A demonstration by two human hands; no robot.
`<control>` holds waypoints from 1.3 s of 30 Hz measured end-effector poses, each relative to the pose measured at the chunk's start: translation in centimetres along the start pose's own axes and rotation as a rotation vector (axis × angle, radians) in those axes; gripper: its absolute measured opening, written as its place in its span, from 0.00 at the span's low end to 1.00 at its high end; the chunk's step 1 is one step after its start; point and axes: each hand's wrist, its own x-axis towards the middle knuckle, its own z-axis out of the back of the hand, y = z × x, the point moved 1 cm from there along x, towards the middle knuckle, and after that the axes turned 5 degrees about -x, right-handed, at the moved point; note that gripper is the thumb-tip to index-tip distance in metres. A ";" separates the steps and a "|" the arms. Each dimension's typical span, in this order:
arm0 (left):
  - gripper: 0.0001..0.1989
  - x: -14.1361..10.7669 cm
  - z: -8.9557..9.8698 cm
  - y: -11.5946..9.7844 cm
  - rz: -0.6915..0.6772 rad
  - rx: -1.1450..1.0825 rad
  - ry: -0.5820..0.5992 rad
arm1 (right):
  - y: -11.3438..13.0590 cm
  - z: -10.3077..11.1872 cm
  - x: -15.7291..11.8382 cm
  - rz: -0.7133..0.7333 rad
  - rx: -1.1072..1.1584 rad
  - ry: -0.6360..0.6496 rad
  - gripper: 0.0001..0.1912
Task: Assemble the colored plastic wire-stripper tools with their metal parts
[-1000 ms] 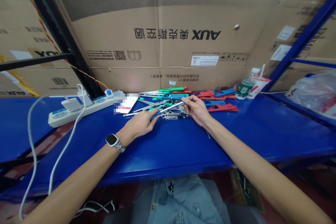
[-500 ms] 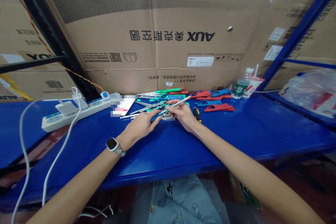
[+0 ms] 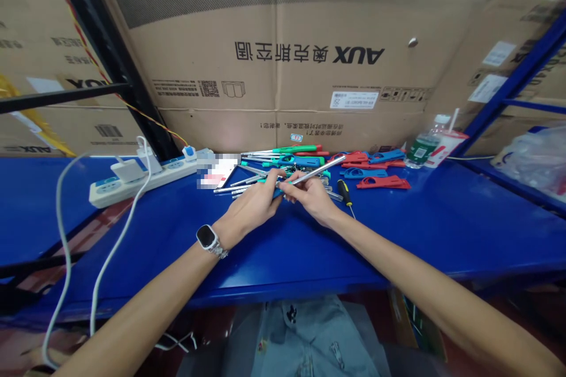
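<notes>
L hand (image 3: 253, 207) grips blue handle (image 3: 277, 193) & R hand (image 3: 315, 199) pinches metal tube (image 3: 322, 169), both at nr edge of parts pile (image 3: 302, 161) on blue table (image 3: 283, 259), w/ yellow-blk screwdriver (image 3: 344, 191) lying beside R hand.

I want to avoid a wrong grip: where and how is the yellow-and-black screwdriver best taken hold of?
Probably by its handle, coming from above and the right: the handle is thicker than the thin metal shaft, which points toward the person, while the right hand and a silver tube are close on its left.
</notes>
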 end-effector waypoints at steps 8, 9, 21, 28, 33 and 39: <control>0.31 0.3 0.0 -1.0 -0.032 -0.019 -0.054 | 0.5 0.4 -0.6 0.000 -0.010 -0.100 0.21; 0.32 0.4 0.2 -0.9 -0.079 -0.021 -0.080 | 0.6 0.7 -0.5 0.010 -0.008 -0.128 0.22; 0.17 -0.5 1.5 0.9 -0.122 0.213 0.070 | 0.6 3.2 0.1 0.038 0.064 -0.373 0.24; 0.18 -0.5 0.2 0.0 -0.134 -0.042 0.038 | 0.9 2.2 0.2 0.041 0.036 -0.405 0.26; 0.20 -0.8 -0.9 -0.6 -0.095 -0.459 0.097 | 0.9 1.8 0.3 -0.006 0.042 -0.358 0.30; 0.21 -0.9 -1.6 -0.6 -0.055 -0.626 0.153 | 1.4 2.4 0.1 0.033 0.036 -0.364 0.31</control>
